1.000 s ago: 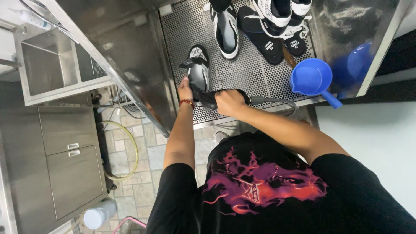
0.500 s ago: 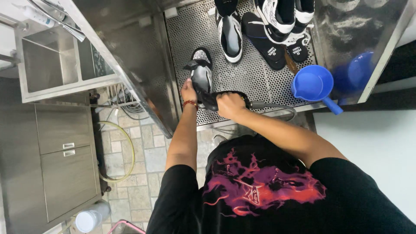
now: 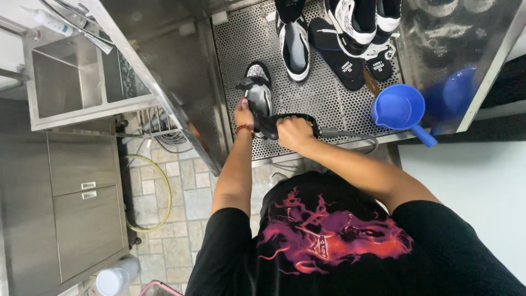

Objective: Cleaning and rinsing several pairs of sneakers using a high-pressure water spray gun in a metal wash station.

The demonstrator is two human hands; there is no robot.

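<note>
**Shoe held at the heel, spray gun just beside it**

The left hand [image 3: 244, 115] is closed on the near end of a black and grey shoe [image 3: 259, 90], which lies on the perforated metal bench [image 3: 323, 98]. The shoe's long axis runs away from the person, with the held end nearest the body and the far end pointing toward the other footwear at the back. The right hand [image 3: 293, 133] is curled tight around the black handle of a spray gun [image 3: 274, 125], whose hose [image 3: 350, 134] trails off to the right along the bench's front edge. The gun's head lies just left of the right hand, touching or almost touching the shoe's near end; which of the two cannot be told from this view.

The two hands sit close together, the left slightly farther from the body and to the left. The shoe stretches straight ahead of both hands, and the left hand is the nearer one, being already on it.

Farther back stand a white and black sneaker [image 3: 296, 44] and several dark shoes [image 3: 342, 57], well apart from the held shoe. A blue scoop [image 3: 399, 109] rests to the right, near the bench's corner.
</note>
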